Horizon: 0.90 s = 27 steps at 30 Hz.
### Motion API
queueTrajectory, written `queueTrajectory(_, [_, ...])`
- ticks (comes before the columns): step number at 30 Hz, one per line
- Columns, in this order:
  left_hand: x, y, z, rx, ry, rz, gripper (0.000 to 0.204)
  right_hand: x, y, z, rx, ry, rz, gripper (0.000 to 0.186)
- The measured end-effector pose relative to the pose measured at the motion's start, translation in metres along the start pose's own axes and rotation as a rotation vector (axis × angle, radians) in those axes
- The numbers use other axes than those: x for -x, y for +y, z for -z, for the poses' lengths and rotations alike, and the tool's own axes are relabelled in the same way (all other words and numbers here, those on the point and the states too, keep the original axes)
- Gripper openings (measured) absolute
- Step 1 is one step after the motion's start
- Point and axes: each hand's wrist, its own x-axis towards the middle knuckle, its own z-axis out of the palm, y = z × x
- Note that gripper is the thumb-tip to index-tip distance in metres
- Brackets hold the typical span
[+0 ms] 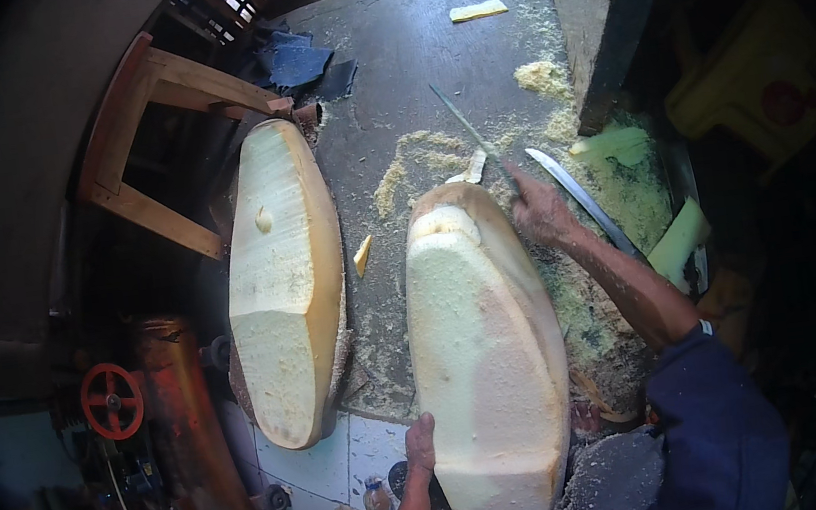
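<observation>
A long motorcycle-style seat foam point(484, 347), pale on top with a tan edge, lies lengthwise before me, its near end toward my body. My left hand point(420, 445) grips its left side near the close end, some fingers hidden at the edge. Beyond the foam's far right edge, my right hand point(539, 210) is closed round a long thin blade-like tool point(458, 118) that points away and left. Its exact kind is not clear. To the right of that hand rests a curved, shiny knife blade point(577, 195), its handle out of sight behind my forearm.
A second seat foam point(280, 280) lies on the left. Foam crumbs point(544, 78) and offcuts point(479, 10) litter the dark table point(384, 46). A wooden frame point(158, 223), an orange tank point(179, 412) with a red wheel point(112, 401), and a yellow chair point(752, 95) stand around.
</observation>
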Motion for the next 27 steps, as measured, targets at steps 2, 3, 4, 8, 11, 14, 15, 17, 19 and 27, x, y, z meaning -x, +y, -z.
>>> queueTrajectory(2, [-0.002, -0.001, 0.0, 0.096, -0.029, 0.003, 0.063, 0.015, -0.022, 0.0, -0.085, -0.083, -0.012, 0.044])
queueTrajectory(3, [-0.003, -0.002, 0.0, 0.1, -0.011, 0.025, 0.063, 0.024, -0.032, 0.0, -0.207, -0.108, 0.067, 0.046])
queueTrajectory(4, [-0.003, -0.004, 0.0, 0.117, -0.006, 0.035, 0.063, 0.033, -0.04, -0.003, -0.042, -0.096, 0.077, 0.045])
queueTrajectory(8, [-0.007, -0.009, 0.0, 0.007, 0.019, 0.115, 0.057, 0.077, -0.058, -0.015, 0.353, -0.015, 0.199, 0.044])
queueTrajectory(11, [-0.005, -0.011, -0.005, 0.232, -0.014, 0.067, 0.056, 0.153, -0.068, 0.0, 0.407, -0.051, 0.173, 0.039])
queueTrajectory(14, [0.0, -0.005, -0.009, 0.031, 0.086, -0.125, 0.056, 0.221, -0.062, 0.013, 0.361, -0.046, 0.253, 0.038])
queueTrajectory(15, [0.001, -0.002, -0.009, 0.023, 0.077, -0.115, 0.056, 0.221, -0.062, 0.013, 0.348, -0.044, 0.251, 0.039])
queueTrajectory(17, [0.002, 0.006, -0.007, -0.049, 0.086, -0.083, 0.057, 0.166, -0.072, 0.0, 0.41, 0.018, 0.202, 0.04])
queueTrajectory(19, [0.001, 0.01, -0.004, -0.069, 0.086, -0.059, 0.058, 0.094, -0.075, -0.017, 0.394, -0.059, 0.17, 0.04])
queueTrajectory(27, [-0.01, -0.002, -0.002, -0.15, 0.153, -0.126, 0.061, 0.145, -0.058, -0.005, 0.365, -0.03, 0.151, 0.044])
